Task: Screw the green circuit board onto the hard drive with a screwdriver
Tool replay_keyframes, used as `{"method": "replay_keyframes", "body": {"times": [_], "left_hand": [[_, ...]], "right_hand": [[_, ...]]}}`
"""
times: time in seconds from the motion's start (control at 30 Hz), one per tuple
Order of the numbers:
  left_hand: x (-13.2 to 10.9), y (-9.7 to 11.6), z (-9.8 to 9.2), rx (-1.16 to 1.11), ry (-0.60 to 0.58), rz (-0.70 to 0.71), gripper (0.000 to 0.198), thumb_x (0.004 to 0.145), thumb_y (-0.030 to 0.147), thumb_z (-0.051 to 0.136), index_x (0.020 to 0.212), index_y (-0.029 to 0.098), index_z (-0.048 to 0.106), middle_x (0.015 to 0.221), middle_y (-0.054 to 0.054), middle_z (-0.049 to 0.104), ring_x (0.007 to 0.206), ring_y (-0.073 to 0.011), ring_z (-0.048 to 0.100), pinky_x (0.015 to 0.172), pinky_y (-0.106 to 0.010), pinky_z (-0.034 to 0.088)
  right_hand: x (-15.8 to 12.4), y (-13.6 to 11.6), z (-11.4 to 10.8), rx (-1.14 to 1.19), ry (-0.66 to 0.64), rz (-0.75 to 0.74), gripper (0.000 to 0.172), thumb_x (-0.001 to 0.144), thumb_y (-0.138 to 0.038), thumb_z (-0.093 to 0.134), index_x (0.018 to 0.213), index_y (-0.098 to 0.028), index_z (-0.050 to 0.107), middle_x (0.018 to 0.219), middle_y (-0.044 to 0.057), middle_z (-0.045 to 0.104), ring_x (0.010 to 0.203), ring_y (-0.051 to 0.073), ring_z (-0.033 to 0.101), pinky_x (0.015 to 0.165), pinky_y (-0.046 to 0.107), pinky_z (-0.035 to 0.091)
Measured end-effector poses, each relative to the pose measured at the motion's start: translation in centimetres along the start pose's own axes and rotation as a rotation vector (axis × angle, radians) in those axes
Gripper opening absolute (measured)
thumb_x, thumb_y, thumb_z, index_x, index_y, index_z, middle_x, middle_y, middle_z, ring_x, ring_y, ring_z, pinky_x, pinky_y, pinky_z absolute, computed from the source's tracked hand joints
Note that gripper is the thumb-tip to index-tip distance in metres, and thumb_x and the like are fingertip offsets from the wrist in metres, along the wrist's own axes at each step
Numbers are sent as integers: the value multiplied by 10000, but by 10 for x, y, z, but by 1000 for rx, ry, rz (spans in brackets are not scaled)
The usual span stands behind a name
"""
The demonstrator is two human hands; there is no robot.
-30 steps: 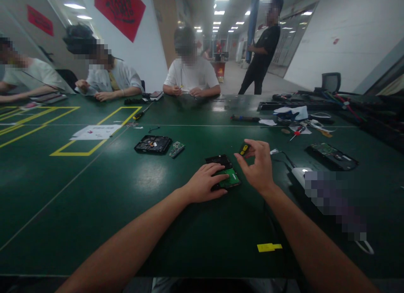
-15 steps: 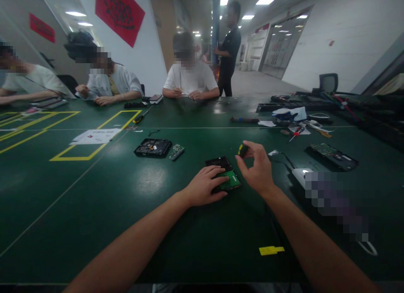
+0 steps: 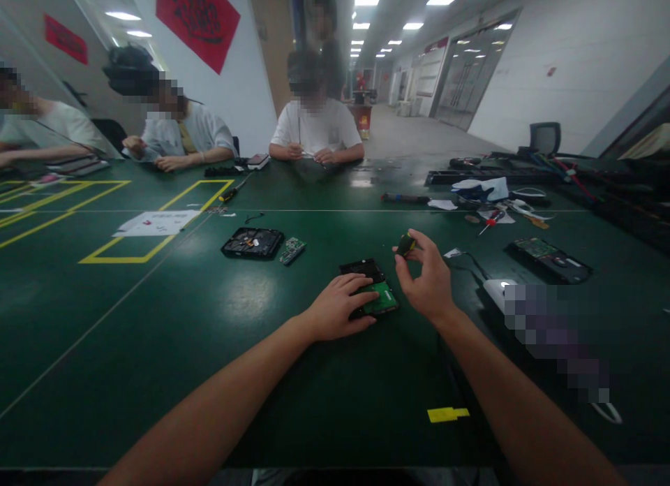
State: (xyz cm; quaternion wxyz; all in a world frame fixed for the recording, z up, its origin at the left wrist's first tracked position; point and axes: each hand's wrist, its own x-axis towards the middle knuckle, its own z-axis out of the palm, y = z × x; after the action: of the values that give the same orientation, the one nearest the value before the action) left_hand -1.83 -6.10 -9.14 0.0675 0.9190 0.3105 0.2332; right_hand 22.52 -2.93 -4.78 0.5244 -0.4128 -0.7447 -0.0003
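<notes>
My left hand [image 3: 339, 306] lies flat, fingers spread, on a hard drive [image 3: 373, 287] with a green circuit board facing up, pressing it to the green table [image 3: 157, 332]. My right hand [image 3: 426, 276] is just right of the drive, its fingertips pinched round the black-and-yellow handle of a small screwdriver [image 3: 405, 245] held upright above the drive's far corner.
A second opened drive [image 3: 252, 241] and a loose circuit board [image 3: 292, 250] lie farther left. Another drive [image 3: 547, 257], a white device [image 3: 497, 290], tools and cables sit to the right. A yellow tag [image 3: 447, 414] lies near me. Three people sit across the table; one stands behind.
My right hand has turned the screwdriver handle slightly between its fingers. The standing person in the background has walked from right to left. My left hand has stayed on the drive.
</notes>
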Motion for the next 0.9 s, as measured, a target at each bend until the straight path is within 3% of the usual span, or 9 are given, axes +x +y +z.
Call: {"method": "replay_keyframes", "body": {"times": [0.23, 0.4, 0.53, 0.73, 0.9], "left_hand": [[0, 0, 0, 3, 3, -5, 526, 976, 503, 698, 1433, 249, 643, 1553, -150, 552, 1466, -365, 488, 1183, -582, 428], [1, 0, 0, 15, 4, 3, 520, 985, 516, 686, 1419, 234, 653, 1546, -152, 556, 1460, -362, 494, 1184, -578, 429], [1, 1, 0, 19, 6, 2, 522, 985, 517, 685, 1415, 224, 656, 1534, -158, 563, 1453, -360, 500, 1180, -567, 436], [0, 0, 0, 14, 10, 12, 527, 982, 518, 686, 1421, 229, 650, 1543, -153, 557, 1458, -359, 495, 1186, -565, 432], [0, -1, 1, 8, 6, 4, 531, 975, 511, 696, 1431, 245, 643, 1541, -148, 559, 1454, -361, 500, 1180, -575, 435]], "right_hand": [[5, 1, -7, -109, 74, -88, 509, 916, -285, 753, 1372, -264, 527, 1240, 128, 638, 1096, 298, 669, 814, 467, 640], [3, -1, -5, -63, 46, -59, 505, 948, -247, 706, 1413, -271, 508, 1274, 116, 665, 965, 247, 727, 868, 481, 636], [-2, -2, 0, 28, 7, -36, 554, 963, -218, 653, 1472, -284, 444, 1318, 116, 660, 998, 249, 748, 928, 501, 628], [0, 2, 0, -34, 43, -25, 549, 924, -289, 738, 1413, -277, 490, 1241, 111, 634, 936, 252, 707, 816, 484, 651], [-1, -1, 0, 7, 7, 25, 551, 947, -272, 684, 1450, -281, 460, 1310, 125, 659, 922, 246, 738, 842, 481, 656]]}}
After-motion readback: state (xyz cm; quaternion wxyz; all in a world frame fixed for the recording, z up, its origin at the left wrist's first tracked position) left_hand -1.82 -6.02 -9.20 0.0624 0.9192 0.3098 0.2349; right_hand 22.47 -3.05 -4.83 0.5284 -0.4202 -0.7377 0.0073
